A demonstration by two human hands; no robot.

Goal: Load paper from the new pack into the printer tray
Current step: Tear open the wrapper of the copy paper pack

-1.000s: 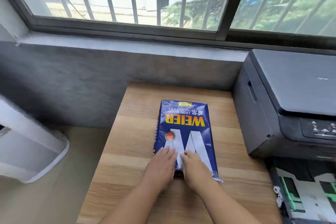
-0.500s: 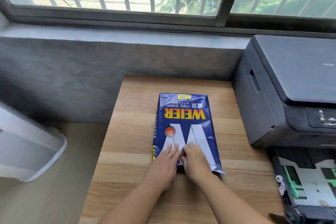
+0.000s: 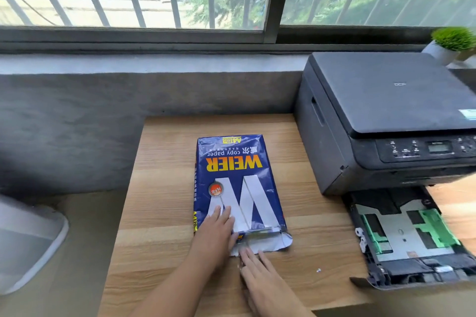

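Note:
A blue pack of copy paper [image 3: 235, 183] lies flat in the middle of the wooden table [image 3: 164, 226]. The wrapper flap at its near end is unfolded and lies open on the table. My left hand [image 3: 215, 237] rests flat on the pack's near left corner, fingers spread. Just in front of the flap, my right hand [image 3: 260, 280] lies on the table with its fingertips touching the flap's edge. A black printer [image 3: 381, 116] stands at the right. Its paper tray [image 3: 407, 237] is pulled out toward me and shows green guides and no paper.
A grey concrete wall and sill run behind the table, under a barred window. A small potted plant [image 3: 450, 44] stands on the sill at the far right. A white rounded object [image 3: 28, 242] sits on the floor to the left.
The near end flap of the pack has come open. My right hand has pulled back off the pack toward me. The view has shifted right, showing more of the printer and tray.

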